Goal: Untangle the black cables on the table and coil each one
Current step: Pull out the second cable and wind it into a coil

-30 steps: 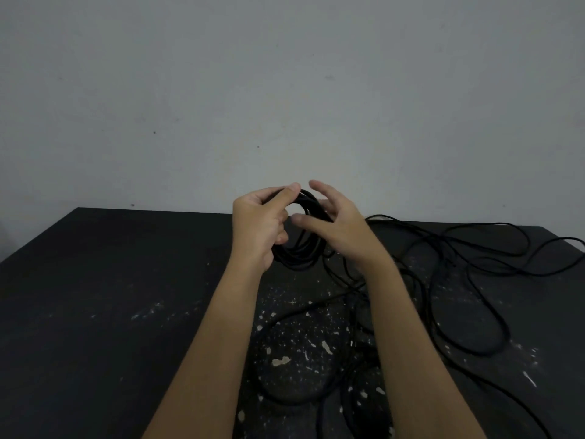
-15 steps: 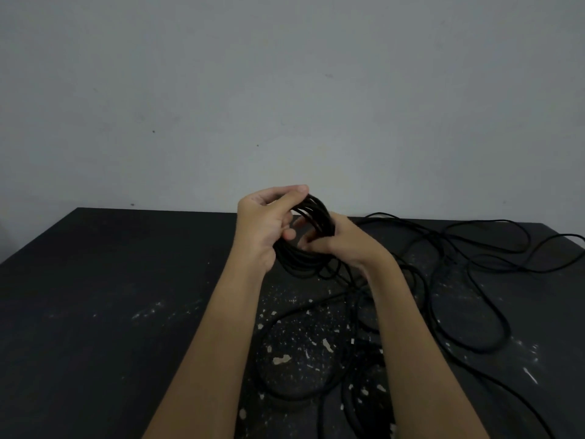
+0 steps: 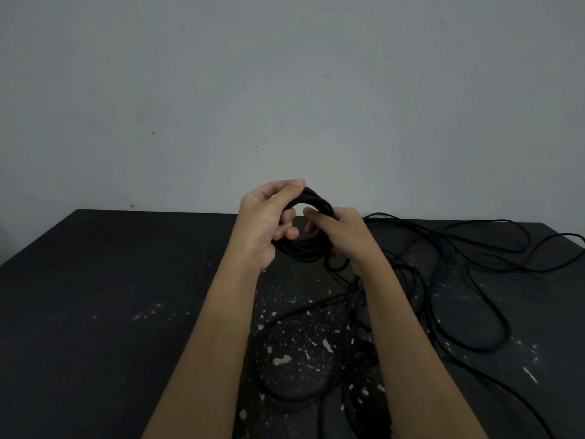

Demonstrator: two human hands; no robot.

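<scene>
Gripping a coil of black cable [image 3: 302,252] above the middle of the dark table [image 3: 110,280], the left hand [image 3: 264,223] pinches its top while the right hand [image 3: 345,237] curls round its right edge. Loose black cables [image 3: 493,345] sprawl tangled to the right and nearer, crossing pale flecks [image 3: 281,361] on the tabletop, and a grey wall [image 3: 285,90] stands beyond.

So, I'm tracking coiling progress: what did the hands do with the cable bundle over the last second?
The right hand, whose fingers were spread open against the coil a second ago, has closed and now grips its right side. The left hand kept pinching the top of the coil. The loose cables on the table lie much as before.
</scene>
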